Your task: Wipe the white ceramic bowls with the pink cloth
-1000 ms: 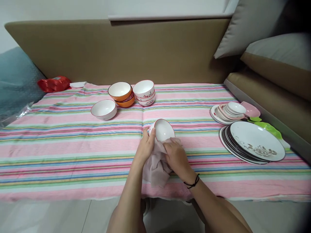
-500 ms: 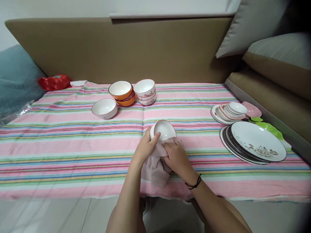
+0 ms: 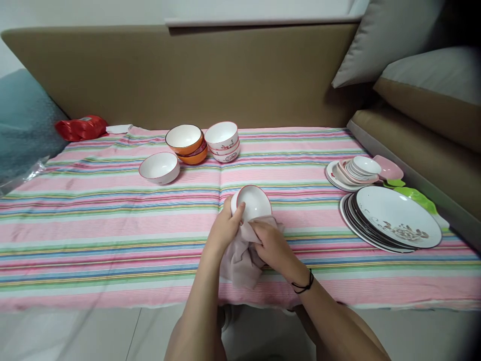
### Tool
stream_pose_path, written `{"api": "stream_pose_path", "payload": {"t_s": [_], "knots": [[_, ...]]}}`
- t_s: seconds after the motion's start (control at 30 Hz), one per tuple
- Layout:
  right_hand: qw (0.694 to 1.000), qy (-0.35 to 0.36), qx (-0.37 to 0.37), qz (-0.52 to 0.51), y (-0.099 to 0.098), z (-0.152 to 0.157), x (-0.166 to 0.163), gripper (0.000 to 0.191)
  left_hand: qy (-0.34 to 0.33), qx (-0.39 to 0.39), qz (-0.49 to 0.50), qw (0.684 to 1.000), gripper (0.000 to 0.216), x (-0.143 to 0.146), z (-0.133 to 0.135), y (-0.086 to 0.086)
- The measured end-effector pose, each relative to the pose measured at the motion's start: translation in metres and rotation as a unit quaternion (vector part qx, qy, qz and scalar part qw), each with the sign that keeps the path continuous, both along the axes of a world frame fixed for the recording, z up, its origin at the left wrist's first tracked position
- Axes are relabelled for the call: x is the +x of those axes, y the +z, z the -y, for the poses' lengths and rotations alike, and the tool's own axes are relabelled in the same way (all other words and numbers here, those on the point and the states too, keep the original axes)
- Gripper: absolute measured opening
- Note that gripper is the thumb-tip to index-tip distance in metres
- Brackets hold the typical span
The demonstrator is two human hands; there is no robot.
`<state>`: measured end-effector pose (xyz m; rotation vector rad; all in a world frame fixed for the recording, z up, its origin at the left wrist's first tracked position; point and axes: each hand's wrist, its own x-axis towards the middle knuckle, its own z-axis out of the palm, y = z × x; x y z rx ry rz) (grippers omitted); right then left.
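A white bowl [image 3: 256, 201] with a red rim is tilted toward me above the striped cloth. My left hand [image 3: 226, 223] is closed on its left side, the thumb over the rim. My right hand [image 3: 272, 243] is closed on a pale pinkish-grey cloth [image 3: 240, 260] and presses it to the bowl's lower right edge. Part of that cloth hangs down between my wrists. The right fingertips are hidden by the cloth and bowl.
A single white bowl [image 3: 160, 169], orange bowls [image 3: 186, 140] and stacked white bowls [image 3: 223, 140] stand farther back. To the right are stacked plates [image 3: 398, 215], small dishes [image 3: 363, 168] and a green leaf-shaped dish [image 3: 417, 199]. A red package [image 3: 80, 128] lies far left.
My right hand has shifted slightly lower along the bowl's edge with the cloth. The left hand keeps its hold, and the whole view has moved a little.
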<state>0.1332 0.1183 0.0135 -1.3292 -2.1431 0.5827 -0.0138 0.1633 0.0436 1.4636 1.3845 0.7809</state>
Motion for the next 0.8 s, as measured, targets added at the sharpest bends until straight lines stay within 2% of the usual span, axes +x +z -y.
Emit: {"api": "stream_pose_path", "payload": {"t_s": [0.13,0.27,0.4,0.5,0.57,0.67,0.8], "knots": [[0.995,-0.038,0.020,0.090,-0.007,-0.001,0.005,0.050,0.001,0.039,-0.009,0.999,0.055,0.004,0.003,-0.001],[0.992,-0.063,0.013,0.110,-0.007,-0.002,0.002,0.039,0.000,0.043,-0.017,0.999,0.054,0.006,0.003,-0.002],[0.998,-0.061,-0.018,0.025,0.000,0.000,-0.006,0.024,0.000,0.037,-0.012,0.999,0.053,0.005,0.000,-0.001],[0.994,-0.032,-0.039,-0.101,0.006,0.002,-0.009,0.026,-0.001,0.030,-0.010,1.000,0.053,0.003,-0.001,-0.001],[0.989,-0.012,-0.046,-0.138,0.007,0.003,-0.008,0.027,-0.004,0.031,-0.010,0.999,0.052,0.002,-0.002,-0.001],[0.998,-0.022,-0.022,-0.052,0.005,0.003,-0.003,0.029,-0.016,0.040,-0.012,0.999,0.053,0.001,-0.001,-0.002],[0.994,-0.065,0.022,0.084,-0.005,-0.001,0.007,0.045,-0.019,0.016,-0.022,0.999,0.058,0.001,0.000,-0.001]]}}
